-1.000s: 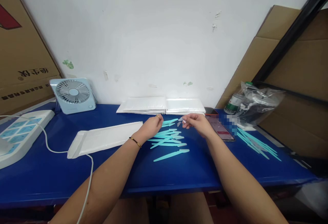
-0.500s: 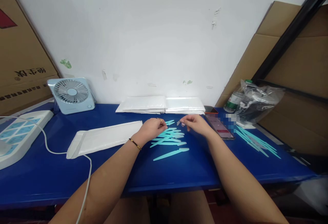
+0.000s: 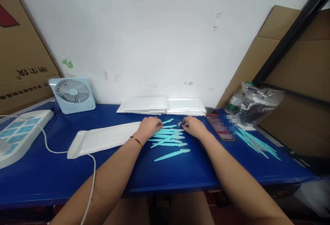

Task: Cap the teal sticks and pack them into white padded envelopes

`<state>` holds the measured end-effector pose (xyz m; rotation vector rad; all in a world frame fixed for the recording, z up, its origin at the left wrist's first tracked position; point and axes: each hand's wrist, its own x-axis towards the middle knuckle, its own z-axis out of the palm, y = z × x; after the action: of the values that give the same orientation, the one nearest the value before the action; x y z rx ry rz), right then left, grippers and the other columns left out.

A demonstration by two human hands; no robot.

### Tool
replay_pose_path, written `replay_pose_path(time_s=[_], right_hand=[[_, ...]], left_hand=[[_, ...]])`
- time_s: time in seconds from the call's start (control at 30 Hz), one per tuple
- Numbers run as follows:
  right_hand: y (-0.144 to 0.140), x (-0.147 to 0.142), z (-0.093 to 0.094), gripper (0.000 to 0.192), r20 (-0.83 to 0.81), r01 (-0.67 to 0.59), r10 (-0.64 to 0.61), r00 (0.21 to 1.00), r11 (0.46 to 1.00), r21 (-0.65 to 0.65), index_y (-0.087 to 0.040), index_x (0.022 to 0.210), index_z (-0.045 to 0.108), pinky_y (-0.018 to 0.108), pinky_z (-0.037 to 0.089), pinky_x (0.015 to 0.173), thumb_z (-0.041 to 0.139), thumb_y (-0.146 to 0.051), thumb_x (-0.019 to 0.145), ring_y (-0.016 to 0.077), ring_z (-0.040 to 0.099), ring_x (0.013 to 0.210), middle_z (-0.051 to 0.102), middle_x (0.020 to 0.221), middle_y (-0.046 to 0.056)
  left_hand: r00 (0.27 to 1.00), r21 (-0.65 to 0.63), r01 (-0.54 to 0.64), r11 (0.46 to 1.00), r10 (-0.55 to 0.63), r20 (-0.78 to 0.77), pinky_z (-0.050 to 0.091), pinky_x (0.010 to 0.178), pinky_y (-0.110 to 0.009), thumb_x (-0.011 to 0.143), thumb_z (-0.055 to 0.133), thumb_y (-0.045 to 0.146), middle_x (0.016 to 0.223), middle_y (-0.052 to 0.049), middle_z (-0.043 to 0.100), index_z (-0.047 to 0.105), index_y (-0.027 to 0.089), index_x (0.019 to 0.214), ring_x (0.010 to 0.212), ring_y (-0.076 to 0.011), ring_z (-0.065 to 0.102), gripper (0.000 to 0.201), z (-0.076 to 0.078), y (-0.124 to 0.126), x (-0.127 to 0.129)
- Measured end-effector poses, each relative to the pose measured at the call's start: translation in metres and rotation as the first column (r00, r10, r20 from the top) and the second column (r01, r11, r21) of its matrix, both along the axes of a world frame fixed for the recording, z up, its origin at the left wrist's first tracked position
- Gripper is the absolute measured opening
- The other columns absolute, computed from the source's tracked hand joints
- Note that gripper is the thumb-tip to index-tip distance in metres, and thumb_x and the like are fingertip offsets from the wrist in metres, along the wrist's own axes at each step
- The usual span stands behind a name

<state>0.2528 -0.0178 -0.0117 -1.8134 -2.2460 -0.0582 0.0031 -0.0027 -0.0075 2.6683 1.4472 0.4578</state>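
Observation:
Turquoise eyebrow razors (image 3: 168,137) lie in an overlapping row on the blue table (image 3: 196,177), with one separate razor (image 3: 172,155) nearest me. My left hand (image 3: 150,127), wearing a ring and bracelet, has its fingers closed at the far left of the row. A razor (image 3: 168,121) sticks out to the right from its fingertips. My right hand (image 3: 195,127) is pinched just right of the row, with a small translucent blade cap partly hidden between its fingers. Another pale cap (image 3: 179,124) lies by its fingertips.
A white padded mailer (image 3: 108,138) lies left; more mailers (image 3: 145,104) are stacked against the wall. A fan (image 3: 73,94), power strip (image 3: 28,132) and white cable (image 3: 94,173) are on the left. Right stand a phone (image 3: 219,127), more razors (image 3: 257,142), a bottle (image 3: 234,103) and a plastic bag (image 3: 265,101).
My left hand has shifted slightly left, uncovering more of the far razors. My right hand has drawn back a little to the right, and the pale cap now lies apart from its fingertips.

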Motion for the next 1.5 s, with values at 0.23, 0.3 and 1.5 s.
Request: replay_pose_path(time_s=[0.23, 0.3, 1.5], right_hand=[[0.008, 0.011, -0.005, 0.019, -0.123, 0.135, -0.137, 0.983, 0.990, -0.028, -0.016, 0.093, 0.065, 0.029, 0.043, 0.073, 0.057, -0.024, 0.078, 0.0226, 0.061, 0.087, 0.066, 0.095, 0.012], [0.010, 0.015, -0.006, 0.020, -0.198, 0.104, -0.115, 0.973, 0.992, -0.066, -0.018, 0.093, 0.065, 0.026, 0.043, 0.071, 0.059, -0.018, 0.074, 0.0191, 0.061, 0.081, 0.067, 0.088, 0.007], [-0.005, 0.011, 0.008, 0.003, -0.622, -0.269, 0.411, 0.666, 0.911, 0.314, -0.020, 0.066, 0.067, 0.029, 0.050, 0.070, 0.068, -0.021, 0.068, 0.0172, 0.064, 0.074, 0.067, 0.078, 0.004]], left_hand=[[0.998, -0.006, 0.048, 0.999, -0.048, 0.048, 0.041, 0.069, -0.026, 0.081, 0.051, 0.032, 0.090, -0.001, 0.067, 0.069, 0.026, 0.083, 0.084, -0.0185, 0.060, 0.019, -0.001, -0.006, 0.007], [0.997, -0.050, 0.036, 0.998, -0.032, 0.068, 0.040, 0.065, -0.025, 0.079, 0.052, 0.030, 0.087, 0.001, 0.068, 0.068, 0.026, 0.078, 0.080, -0.0176, 0.060, 0.017, -0.001, -0.006, 0.007], [0.922, -0.368, 0.103, 0.924, 0.050, 0.384, 0.040, 0.057, -0.024, 0.076, 0.045, 0.024, 0.076, -0.001, 0.066, 0.057, 0.019, 0.081, 0.066, -0.0142, 0.058, 0.014, -0.003, 0.004, -0.005]])
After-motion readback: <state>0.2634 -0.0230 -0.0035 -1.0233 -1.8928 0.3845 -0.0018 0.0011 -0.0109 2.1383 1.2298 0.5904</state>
